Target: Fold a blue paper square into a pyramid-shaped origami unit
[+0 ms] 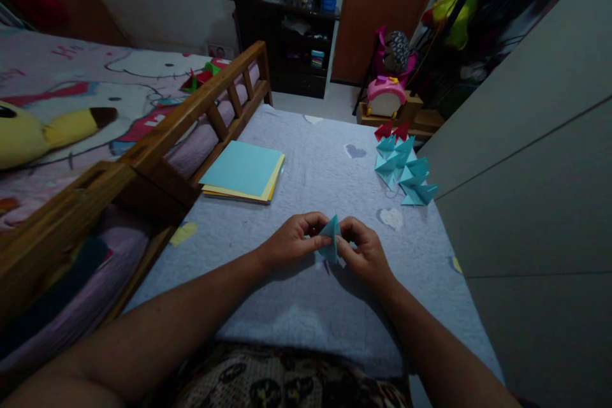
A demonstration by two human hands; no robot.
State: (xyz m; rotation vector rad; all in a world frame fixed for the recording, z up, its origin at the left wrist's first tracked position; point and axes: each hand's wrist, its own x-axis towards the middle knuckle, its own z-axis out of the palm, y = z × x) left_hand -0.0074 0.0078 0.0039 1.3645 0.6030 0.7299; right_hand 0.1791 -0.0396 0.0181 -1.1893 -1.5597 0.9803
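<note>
Between my two hands is a small folded piece of light blue origami paper (331, 237), held just above the bed cover. My left hand (297, 241) pinches its left side, thumb in front and fingers behind. On the other side, my right hand (364, 251) grips the right edge between thumb and fingers. Ahead and to the left lies a stack of square paper (241, 169), light blue on top with yellow sheets beneath. Several folded blue origami pieces (404, 169) stand in a group at the right, with red origami pieces (393, 131) behind them.
The pale blue bed cover (315, 312) has heart patterns. A wooden rail (191, 118) runs along the left, with another bed and a yellow plush toy (52, 131) beyond. A light cabinet panel (535, 204) borders the right side. A pink toy case (386, 99) sits past the far edge.
</note>
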